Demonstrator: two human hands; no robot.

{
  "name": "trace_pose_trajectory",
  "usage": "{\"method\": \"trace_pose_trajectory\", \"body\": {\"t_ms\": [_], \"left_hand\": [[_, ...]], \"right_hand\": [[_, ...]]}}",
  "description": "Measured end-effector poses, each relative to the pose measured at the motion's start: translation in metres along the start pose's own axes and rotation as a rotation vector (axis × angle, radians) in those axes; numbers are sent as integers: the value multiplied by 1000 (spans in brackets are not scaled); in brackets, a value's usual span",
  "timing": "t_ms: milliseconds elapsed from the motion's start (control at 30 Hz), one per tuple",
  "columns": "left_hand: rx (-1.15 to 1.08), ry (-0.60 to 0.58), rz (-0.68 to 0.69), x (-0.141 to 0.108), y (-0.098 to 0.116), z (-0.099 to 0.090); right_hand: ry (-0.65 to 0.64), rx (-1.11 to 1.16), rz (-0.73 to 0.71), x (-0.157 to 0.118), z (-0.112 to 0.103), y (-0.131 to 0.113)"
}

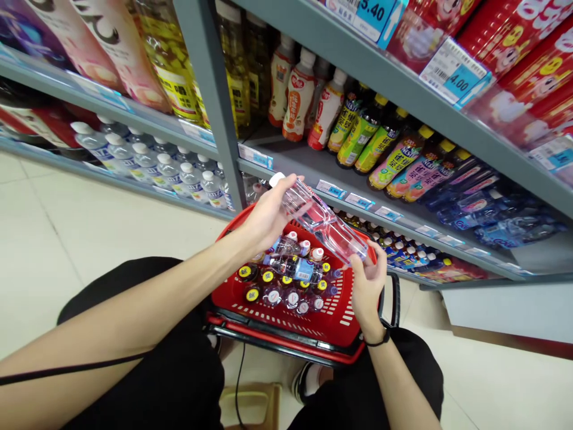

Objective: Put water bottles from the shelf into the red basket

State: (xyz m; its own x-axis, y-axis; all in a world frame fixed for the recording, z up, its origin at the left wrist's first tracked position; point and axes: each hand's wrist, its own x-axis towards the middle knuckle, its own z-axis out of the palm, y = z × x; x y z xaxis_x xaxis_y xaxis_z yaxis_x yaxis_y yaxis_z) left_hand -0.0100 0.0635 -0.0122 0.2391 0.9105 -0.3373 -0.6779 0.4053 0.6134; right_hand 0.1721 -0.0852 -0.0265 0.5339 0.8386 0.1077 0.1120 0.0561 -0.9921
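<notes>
A clear plastic bottle with a white cap lies slanted between my two hands, above the basket. My left hand is closed around its neck end, close below the cap. At the lower right, my right hand grips the base end with thumb and fingers. Beneath them stands a red shopping basket with slotted walls. Inside it are several small bottles, many upright with yellow or white cap tops. One dark bottle with a blue label lies on its side on top of the others.
Grey store shelves rise ahead, holding juice bottles, tea bottles and blue-wrapped water packs. Red packages fill the upper right shelf. White-capped bottles line the lower left shelf. A tan stool is below me.
</notes>
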Motion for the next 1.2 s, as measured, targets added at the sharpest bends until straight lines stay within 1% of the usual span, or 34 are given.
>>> {"method": "trace_pose_trajectory", "body": {"t_ms": [133, 267, 333, 400, 467, 500, 600, 633, 700, 767, 833, 900, 933, 1000, 1100, 1200], "left_hand": [[32, 21, -22, 0, -3, -2], [170, -9, -89, -1, -7, -10], [256, -11, -130, -3, -11, -17], [352, 15, -164, -4, -14, -27], [462, 43, -197, -7, -16, -39], [527, 25, -223, -8, -17, -46], [733, -119, -334, -13, -20, -64], [806, -166, -364, -15, -21, -70], [984, -264, -408, -16, -22, -79], [1254, -410, -421, -16, -24, -85], [1600, -590, -414, -13, -27, -90], [1896, -688, -398, -12, -34, -95], [1993, -711, -405, -11, -38, -97], [2090, -729, -440, -12, -50, -101], [2158, -744, -494, -15, -67, -109], [2210, -743, -542, -18, -81, -117]], "right_hand": [[23, 53, 85, 3, 0, 3], [50, 66, 160, 4, -3, 13], [53, 73, 181, 3, -6, 18], [44, 77, 210, 2, -11, 21], [32, 93, 266, 1, -18, 24], [34, 105, 302, 1, -22, 27], [51, 125, 468, 3, -35, 37], [38, 118, 540, 4, -40, 41], [-32, 99, 678, 8, -47, 48], [-126, 77, 766, 9, -52, 53], [-215, 53, 815, 6, -53, 57], [-303, 28, 853, -1, -51, 61], [-335, 16, 864, -6, -49, 64], [-370, -12, 879, -18, -44, 72], [-408, -53, 897, -31, -36, 87], [-458, -86, 918, -37, -32, 102]]}}
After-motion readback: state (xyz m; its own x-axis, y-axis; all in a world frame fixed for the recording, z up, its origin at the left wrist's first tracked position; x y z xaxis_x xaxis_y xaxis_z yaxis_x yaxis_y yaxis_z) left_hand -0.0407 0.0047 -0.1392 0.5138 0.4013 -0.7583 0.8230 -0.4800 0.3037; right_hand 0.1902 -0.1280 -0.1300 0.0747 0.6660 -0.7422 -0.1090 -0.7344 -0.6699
